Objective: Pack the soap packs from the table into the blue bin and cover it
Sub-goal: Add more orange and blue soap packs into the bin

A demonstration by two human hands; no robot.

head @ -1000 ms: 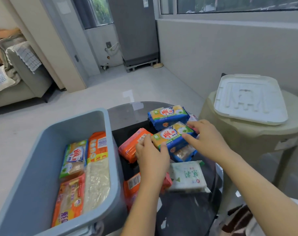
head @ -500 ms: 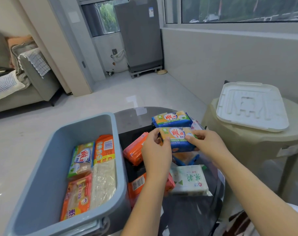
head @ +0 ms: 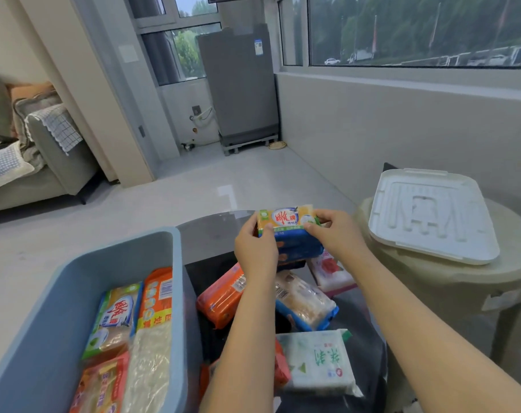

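Lifted clear of the dark glass table (head: 211,234) since a second ago: stacked yellow-and-blue plastic soap packs (head: 287,231), pinched between curled fingers of left hand (head: 254,251) and right hand (head: 336,236). Next, likely leftward into the blue plastic bin (head: 74,293); white lid (head: 432,216) waiting far right.

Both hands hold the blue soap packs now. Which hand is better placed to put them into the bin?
Probably the left hand. It grips the soap packs on the side nearer the blue bin, which stands to the left. The right hand would have to cross over.
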